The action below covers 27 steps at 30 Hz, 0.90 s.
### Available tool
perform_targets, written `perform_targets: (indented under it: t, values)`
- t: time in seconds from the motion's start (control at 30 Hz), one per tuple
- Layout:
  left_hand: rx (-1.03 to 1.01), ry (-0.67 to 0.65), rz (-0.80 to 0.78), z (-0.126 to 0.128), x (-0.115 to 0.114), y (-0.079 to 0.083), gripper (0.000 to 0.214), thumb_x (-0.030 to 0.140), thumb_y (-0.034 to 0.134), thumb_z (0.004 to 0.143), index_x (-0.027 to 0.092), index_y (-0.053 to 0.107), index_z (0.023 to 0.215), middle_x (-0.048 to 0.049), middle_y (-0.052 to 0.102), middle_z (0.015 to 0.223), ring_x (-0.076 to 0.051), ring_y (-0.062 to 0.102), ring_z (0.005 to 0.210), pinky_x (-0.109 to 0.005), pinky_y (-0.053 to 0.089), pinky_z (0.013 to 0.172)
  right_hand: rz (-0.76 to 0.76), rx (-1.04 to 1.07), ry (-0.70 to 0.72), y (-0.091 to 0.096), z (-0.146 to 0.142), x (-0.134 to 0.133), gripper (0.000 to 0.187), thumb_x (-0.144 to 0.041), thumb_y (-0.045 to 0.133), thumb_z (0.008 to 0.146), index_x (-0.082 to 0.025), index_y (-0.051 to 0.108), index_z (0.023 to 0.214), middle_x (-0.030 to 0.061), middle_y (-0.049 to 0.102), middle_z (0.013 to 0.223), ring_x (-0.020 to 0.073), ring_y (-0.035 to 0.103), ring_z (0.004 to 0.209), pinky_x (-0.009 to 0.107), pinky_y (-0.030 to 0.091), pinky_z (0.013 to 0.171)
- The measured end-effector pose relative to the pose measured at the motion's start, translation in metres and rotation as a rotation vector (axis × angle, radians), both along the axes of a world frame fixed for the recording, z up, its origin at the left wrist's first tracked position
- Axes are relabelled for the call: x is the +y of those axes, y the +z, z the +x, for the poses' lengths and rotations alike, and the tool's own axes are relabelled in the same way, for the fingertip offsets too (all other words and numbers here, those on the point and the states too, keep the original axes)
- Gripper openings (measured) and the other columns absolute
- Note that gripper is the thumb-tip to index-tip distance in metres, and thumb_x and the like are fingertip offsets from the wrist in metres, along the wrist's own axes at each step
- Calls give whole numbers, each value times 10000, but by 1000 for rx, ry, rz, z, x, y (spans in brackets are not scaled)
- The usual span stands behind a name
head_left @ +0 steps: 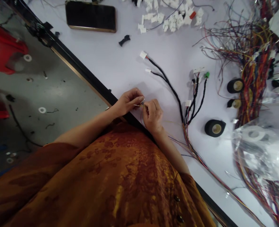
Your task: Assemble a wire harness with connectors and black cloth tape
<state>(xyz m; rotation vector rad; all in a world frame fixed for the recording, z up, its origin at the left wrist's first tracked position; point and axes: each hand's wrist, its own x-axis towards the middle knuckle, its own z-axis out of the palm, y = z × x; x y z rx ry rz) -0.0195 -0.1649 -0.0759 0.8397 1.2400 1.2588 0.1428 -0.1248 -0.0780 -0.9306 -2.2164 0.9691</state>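
Note:
My left hand (127, 102) and my right hand (152, 114) meet just past the near edge of the white table (111, 60). Both are closed in a pinch around a small connector (142, 102) with thin wires trailing from it. The fingertips almost touch each other. To the right of my hands lies a black-taped wire harness (171, 90) with white plugs and one green plug (207, 75) on its branches.
A phone (91, 16) lies face up at the far edge, beside a heap of white connectors (172, 17). Rolls of black tape (214, 128) sit at the right, near a tangle of coloured wires (250, 60) and a plastic bag (262, 148). Red stools (4, 50) stand on the floor at left.

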Motion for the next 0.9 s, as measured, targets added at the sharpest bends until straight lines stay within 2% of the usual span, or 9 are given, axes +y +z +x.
perform_targets:
  t: [0.13, 0.3, 0.4, 0.5, 0.6, 0.7, 0.9]
  values:
    - [-13, 30, 7, 2, -1, 0, 339, 504, 716, 846, 188, 594, 839, 28, 543, 654, -74, 496, 549, -202, 430, 524, -6, 84, -15, -1, 0, 1, 144, -233, 465, 987, -224, 556, 876, 45, 576, 837, 180, 549, 836, 344, 479, 774]
    - [15, 32, 30, 4, -3, -1, 329, 488, 733, 836, 188, 598, 833, 21, 554, 665, -79, 513, 571, -204, 437, 543, -15, 144, -28, 0, -3, 1, 149, -229, 483, 975, -226, 541, 838, 26, 574, 790, 165, 543, 787, 327, 469, 736]
    - [-14, 82, 23, 1, -5, -6, 311, 489, 695, 869, 194, 598, 851, 21, 568, 671, -78, 517, 563, -203, 445, 545, -155, 183, -103, 3, -2, 5, 129, -301, 568, 944, -218, 558, 845, 0, 571, 782, 139, 515, 730, 293, 449, 685]
    - [-51, 103, 25, -2, -5, -11, 293, 484, 671, 891, 200, 595, 883, 14, 593, 700, -79, 538, 567, -204, 464, 554, -331, 238, -188, 7, -1, 11, 183, -358, 567, 937, -216, 546, 823, -27, 516, 732, 116, 456, 671, 261, 410, 629]
    - [-96, 86, 38, -4, -4, -13, 318, 509, 676, 880, 204, 586, 877, 12, 588, 688, -84, 543, 551, -213, 473, 539, -426, 252, -156, 11, 0, 14, 213, -375, 531, 954, -212, 559, 819, -32, 504, 707, 110, 437, 649, 255, 392, 611]
    - [-113, 83, 38, -4, -3, -10, 346, 534, 690, 859, 206, 582, 868, 14, 583, 669, -85, 540, 533, -218, 475, 523, -425, 238, -117, 13, 0, 13, 202, -354, 566, 938, -208, 589, 800, -28, 545, 700, 113, 475, 661, 261, 408, 640]
    - [-140, 87, 30, -4, -3, -7, 343, 523, 711, 848, 204, 584, 858, 20, 583, 668, -71, 533, 538, -200, 469, 527, -370, 238, -141, 14, 1, 13, 150, -310, 601, 913, -201, 633, 815, -13, 607, 753, 120, 530, 709, 273, 435, 687]
